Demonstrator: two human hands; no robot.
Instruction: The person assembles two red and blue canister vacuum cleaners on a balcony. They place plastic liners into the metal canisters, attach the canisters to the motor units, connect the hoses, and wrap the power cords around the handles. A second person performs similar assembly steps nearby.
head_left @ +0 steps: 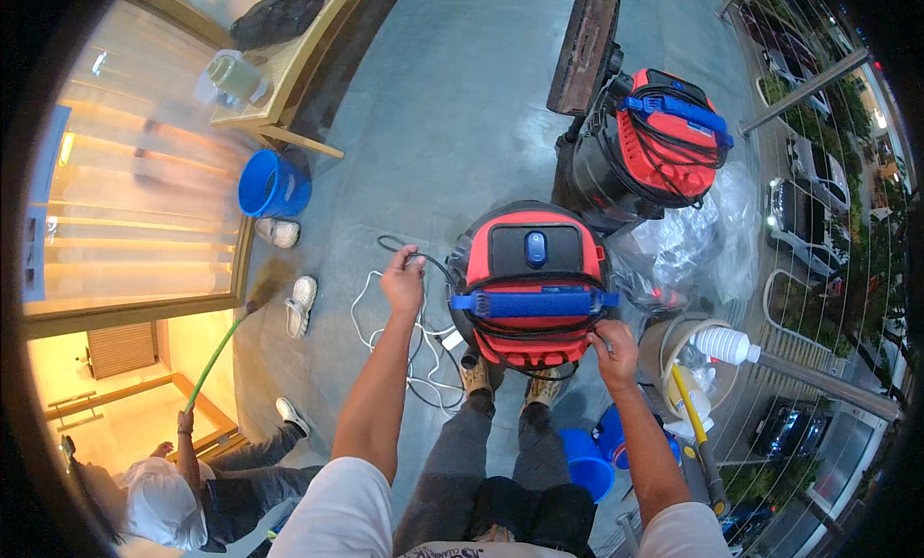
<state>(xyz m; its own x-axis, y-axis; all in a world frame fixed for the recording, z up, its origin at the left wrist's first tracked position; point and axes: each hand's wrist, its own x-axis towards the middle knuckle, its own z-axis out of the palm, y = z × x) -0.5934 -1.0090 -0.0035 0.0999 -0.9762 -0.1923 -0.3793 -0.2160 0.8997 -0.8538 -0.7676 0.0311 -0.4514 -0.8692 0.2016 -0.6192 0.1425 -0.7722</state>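
In front of my feet stands a shop vacuum with a red top, a black drum and a blue handle. Black power cord is wound round its top, below the handle. My left hand, left of the vacuum, is closed on a length of this cord, and a loop of it sticks out past the fingers. At the vacuum's near right edge, my right hand pinches the wound cord; its fingertips are partly hidden. White extension cord lies tangled on the floor between my left arm and the vacuum.
A second red vacuum stands behind right, beside clear plastic sheeting. A bucket of bottles and blue buckets are at right, by a railing. A person with a green-handled broom works at left, near a blue bucket.
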